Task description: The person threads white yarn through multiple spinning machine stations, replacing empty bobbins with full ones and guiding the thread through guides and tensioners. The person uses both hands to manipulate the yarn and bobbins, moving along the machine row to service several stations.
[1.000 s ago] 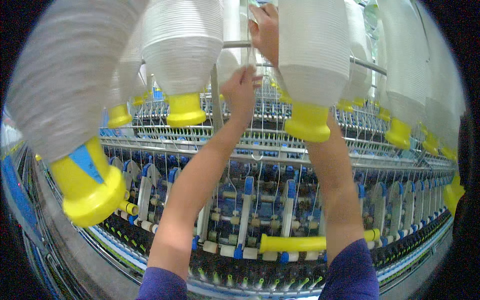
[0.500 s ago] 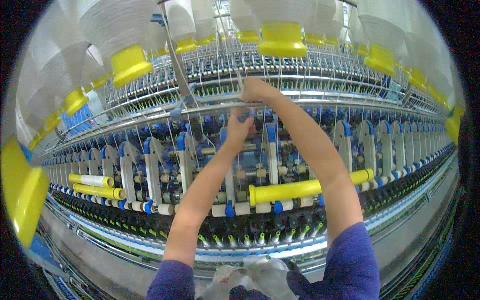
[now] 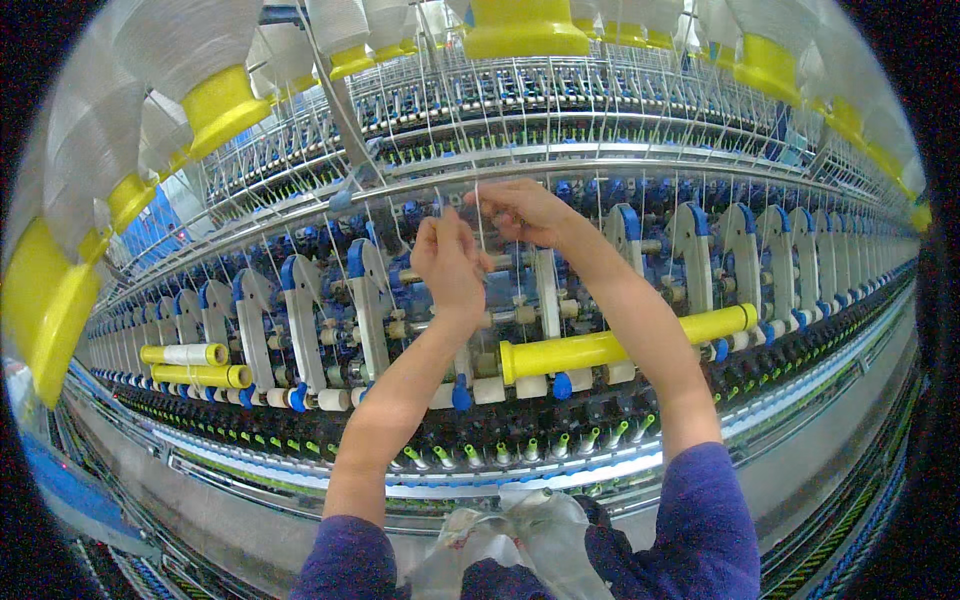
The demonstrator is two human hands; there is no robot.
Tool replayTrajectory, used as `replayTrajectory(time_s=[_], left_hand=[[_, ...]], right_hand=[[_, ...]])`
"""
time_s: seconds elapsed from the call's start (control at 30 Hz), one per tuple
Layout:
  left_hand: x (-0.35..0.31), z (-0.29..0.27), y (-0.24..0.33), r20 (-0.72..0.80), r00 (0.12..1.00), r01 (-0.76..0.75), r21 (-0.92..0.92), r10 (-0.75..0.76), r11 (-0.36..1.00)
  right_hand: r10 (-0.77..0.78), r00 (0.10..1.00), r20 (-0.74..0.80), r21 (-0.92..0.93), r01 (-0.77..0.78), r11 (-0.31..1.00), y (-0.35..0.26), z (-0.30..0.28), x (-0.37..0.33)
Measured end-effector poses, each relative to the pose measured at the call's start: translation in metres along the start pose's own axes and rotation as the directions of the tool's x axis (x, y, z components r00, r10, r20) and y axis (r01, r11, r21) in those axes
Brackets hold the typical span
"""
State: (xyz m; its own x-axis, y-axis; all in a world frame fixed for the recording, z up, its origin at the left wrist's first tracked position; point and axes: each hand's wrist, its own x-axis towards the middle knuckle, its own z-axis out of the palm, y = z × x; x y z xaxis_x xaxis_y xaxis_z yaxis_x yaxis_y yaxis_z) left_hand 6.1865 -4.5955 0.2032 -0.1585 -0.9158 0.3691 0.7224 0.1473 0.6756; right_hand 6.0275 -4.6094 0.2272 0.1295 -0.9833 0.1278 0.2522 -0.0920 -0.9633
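Note:
Both my hands are raised close together in front of the spinning machine's upper rail (image 3: pixel 620 166). My left hand (image 3: pixel 450 262) is closed, fingertips pressed together and pointing up; what lies in them is too small to make out. To its right, my right hand (image 3: pixel 525 212) is curled in a pinch at a white strand (image 3: pixel 479 185) hanging past the rail. Behind the hands are rollers and grey arms with blue caps (image 3: pixel 697 250). Below my right forearm a long yellow tube (image 3: pixel 625 345) rests across the white rollers.
White cone-shaped bobbins on yellow bases (image 3: pixel 525 38) hang overhead. Two shorter yellow tubes (image 3: pixel 200 376), one partly wrapped in white, lie on the left rollers. A row of green-tipped spindles (image 3: pixel 532 447) runs below. A metal post (image 3: pixel 335 95) slants at upper left.
My right hand has come down from above the rail to beside my left hand. The left hand's spread fingers have drawn together. The whole view has shifted slightly.

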Motion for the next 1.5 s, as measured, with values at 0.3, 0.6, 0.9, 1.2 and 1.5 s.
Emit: replayTrajectory(time_s=[0.3, 0.6, 0.9, 1.2, 1.5], left_hand=[[0.043, -0.07, 0.029, 0.276, 0.631, 0.288, 0.784, -0.725, 0.549], [0.046, -0.059, 0.039, 0.358, 0.554, 0.503, 0.576, -0.752, 0.644], [0.035, -0.068, 0.03, 0.299, 0.304, 0.113, 0.931, -0.905, 0.346], [0.057, -0.053, -0.035, 0.591, 0.449, -0.566, 0.768, -0.67, 0.298], [-0.035, -0.067, 0.052, 0.64, 0.478, -0.872, 0.263, -0.602, -0.413]], right_hand=[[-0.18, 0.984, 0.007, -0.689, 0.135, 0.712, 0.011, 0.004, -0.004], [-0.267, 0.946, -0.181, -0.454, 0.16, 0.876, 0.027, 0.028, -0.008], [-0.368, 0.902, -0.228, -0.489, 0.221, 0.844, 0.012, 0.021, -0.024], [-0.465, 0.827, -0.315, -0.671, 0.153, 0.726, -0.016, -0.015, -0.046], [-0.299, 0.949, -0.104, -0.995, -0.099, 0.029, 0.076, 0.012, -0.01]])
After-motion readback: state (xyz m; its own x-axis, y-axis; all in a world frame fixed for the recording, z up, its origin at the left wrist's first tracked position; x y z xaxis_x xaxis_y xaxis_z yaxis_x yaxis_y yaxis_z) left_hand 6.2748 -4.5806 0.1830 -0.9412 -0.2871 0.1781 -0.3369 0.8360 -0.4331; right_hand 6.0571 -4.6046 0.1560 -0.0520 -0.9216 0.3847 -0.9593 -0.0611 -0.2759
